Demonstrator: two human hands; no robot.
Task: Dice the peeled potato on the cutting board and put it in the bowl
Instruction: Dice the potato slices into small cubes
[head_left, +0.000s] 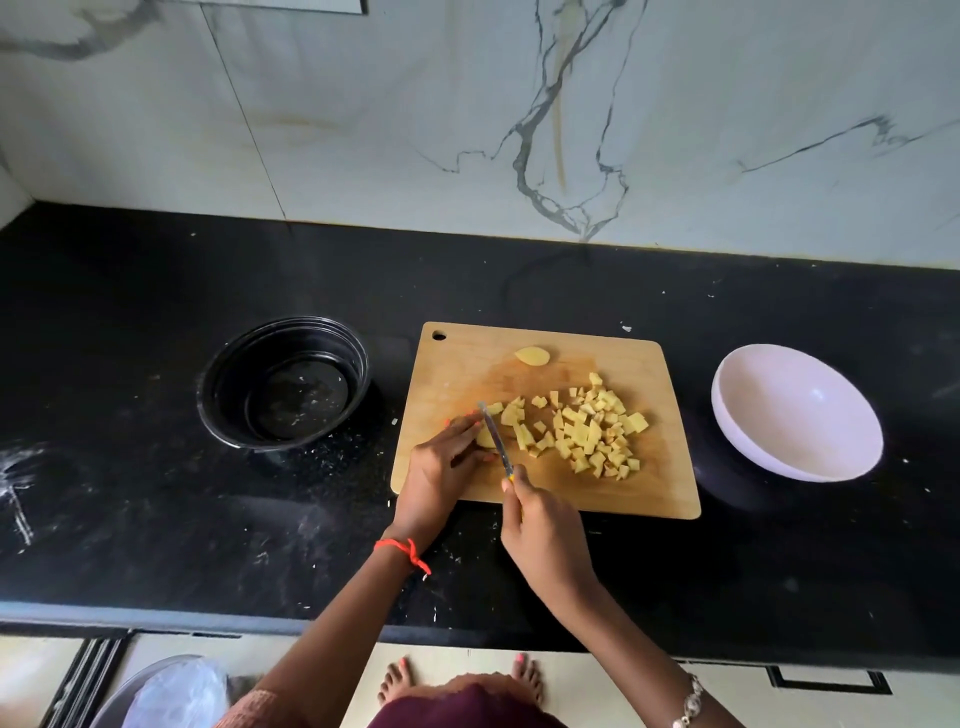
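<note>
Wooden cutting board (665, 483) lies on the black counter (156, 493) between 2 bowls, with a black bowl (223, 384) to its left and a white bowl (810, 415) to its right, both apart from it. The left hand (441, 473) curls its fingers over an uncut potato piece (485, 439), hiding most of it. The right hand (545, 530) grips the knife (496, 441), its blade against that piece. The diced potato (592, 431) is heaped mid-board, and 1 offcut (532, 356) lies near the far edge.
</note>
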